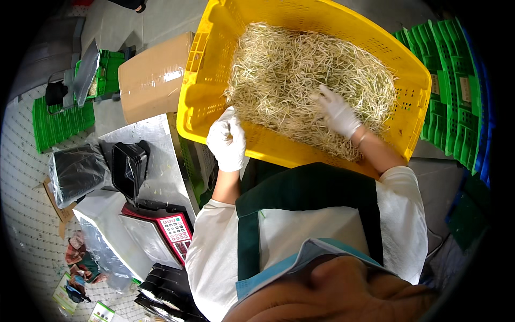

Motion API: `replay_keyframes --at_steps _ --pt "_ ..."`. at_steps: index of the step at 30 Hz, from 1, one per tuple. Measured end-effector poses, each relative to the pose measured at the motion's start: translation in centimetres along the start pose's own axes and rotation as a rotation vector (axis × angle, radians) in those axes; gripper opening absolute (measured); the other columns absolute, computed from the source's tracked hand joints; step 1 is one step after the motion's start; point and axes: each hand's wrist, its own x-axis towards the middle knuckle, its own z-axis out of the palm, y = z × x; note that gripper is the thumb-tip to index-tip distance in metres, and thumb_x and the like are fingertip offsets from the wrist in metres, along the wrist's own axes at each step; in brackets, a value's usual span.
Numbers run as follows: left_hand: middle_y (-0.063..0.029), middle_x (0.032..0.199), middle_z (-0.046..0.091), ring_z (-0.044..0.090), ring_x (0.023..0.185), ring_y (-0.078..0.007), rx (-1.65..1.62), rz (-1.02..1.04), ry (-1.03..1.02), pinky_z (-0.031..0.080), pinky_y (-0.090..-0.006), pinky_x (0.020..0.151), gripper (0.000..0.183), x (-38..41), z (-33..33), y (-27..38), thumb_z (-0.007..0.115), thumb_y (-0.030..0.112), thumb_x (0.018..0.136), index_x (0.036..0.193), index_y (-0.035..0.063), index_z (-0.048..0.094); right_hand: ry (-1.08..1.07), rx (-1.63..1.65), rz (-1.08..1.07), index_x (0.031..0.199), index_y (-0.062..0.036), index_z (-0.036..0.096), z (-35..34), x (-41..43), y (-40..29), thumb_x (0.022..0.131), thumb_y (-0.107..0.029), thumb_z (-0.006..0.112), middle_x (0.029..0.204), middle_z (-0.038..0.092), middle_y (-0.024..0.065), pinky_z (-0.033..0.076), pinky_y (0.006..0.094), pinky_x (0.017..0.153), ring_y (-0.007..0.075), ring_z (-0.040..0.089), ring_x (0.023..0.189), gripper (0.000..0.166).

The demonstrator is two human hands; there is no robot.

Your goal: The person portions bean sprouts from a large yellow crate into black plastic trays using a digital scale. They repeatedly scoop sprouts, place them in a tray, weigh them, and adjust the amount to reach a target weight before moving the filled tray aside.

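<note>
A large yellow plastic crate [277, 157] stands before me, holding a thick bed of bean sprouts [277, 76]. White gloves cover both of my hands. My right hand [337, 112] reaches over the near side into the crate. Its fingers are spread and touch the top of the sprouts, and no bundle shows in its grasp. At the crate's near left rim is my left hand [228, 141], with its fingers curled in toward the thumb. Whether anything sits inside that curl is hidden.
Left of me, a metal table [161, 161] bears nested black plastic trays [129, 169]. A red-edged weighing scale [161, 237] lies nearer. Beyond are a cardboard box [155, 78] and a green crate [110, 72]. Stacked green crates [454, 92] stand on the right.
</note>
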Motion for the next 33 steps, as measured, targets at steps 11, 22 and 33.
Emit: replay_keyframes --at_steps 11,22,33 --pt "-0.0145 0.089 0.070 0.061 0.062 -0.0247 0.002 0.130 -0.036 0.049 -0.0312 0.058 0.017 0.5 -0.2 -0.5 0.064 -0.007 0.076 0.069 0.0027 0.052 -0.266 0.061 0.536 0.149 -0.0149 0.016 -2.6 -7.5 1.6 0.061 -0.059 0.075 0.154 0.007 0.0218 0.022 0.0529 0.110 0.0458 0.009 0.140 0.115" --pt "-0.0117 0.087 0.069 0.061 0.063 -0.0237 0.001 0.112 -0.045 0.048 -0.0314 0.058 0.010 0.0 -0.3 -0.8 0.064 -0.004 0.077 0.085 0.0013 0.063 0.365 0.750 0.503 0.127 -0.0037 0.050 -2.9 -7.9 6.9 0.070 -0.004 0.068 0.121 0.055 0.0206 0.042 0.0354 0.099 0.0306 0.054 0.112 0.060" --pt "-0.0129 0.090 0.069 0.063 0.076 -0.0189 0.133 0.135 -0.059 0.050 -0.0291 0.072 0.005 0.2 -0.6 -0.1 0.062 -0.004 0.082 0.086 -0.0020 0.063 0.197 0.476 0.523 0.138 -0.0060 0.038 -2.3 -1.8 12.8 0.068 -0.016 0.074 0.128 0.051 0.0250 0.047 0.0394 0.093 0.0350 0.056 0.111 0.079"
